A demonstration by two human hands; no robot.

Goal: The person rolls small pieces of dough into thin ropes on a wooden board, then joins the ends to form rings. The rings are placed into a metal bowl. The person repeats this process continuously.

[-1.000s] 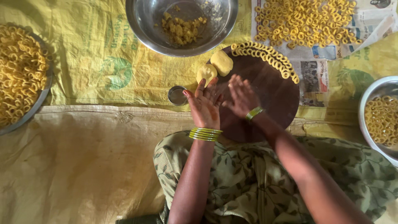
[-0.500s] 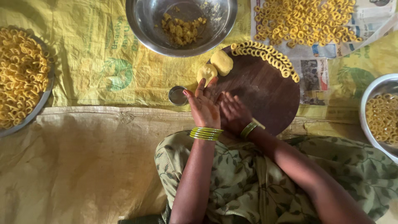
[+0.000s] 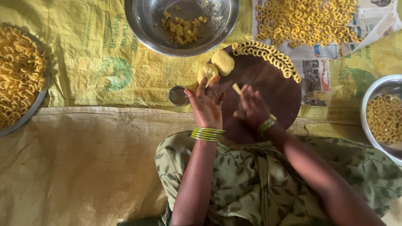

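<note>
Since the earlier views the right hand (image 3: 252, 109) has slid from beside the left hand (image 3: 208, 106) out across the round dark board (image 3: 272, 90), and a thin dough strip (image 3: 237, 88) now shows at its blurred fingertips, so the rolling looks to have yielded a rope; both grips lie flat with fingers apart, clamping nothing. Containers, largest first: the left tray (image 3: 39, 98) is heaped with dough rings, the steel bowl (image 3: 140, 29) holds a few dough crumbs, the right bowl (image 3: 370, 98) holds rings, and the small tin cup (image 3: 178, 96) shows contents I cannot tell. Two dough balls (image 3: 222, 62) sit on the board's far edge.
</note>
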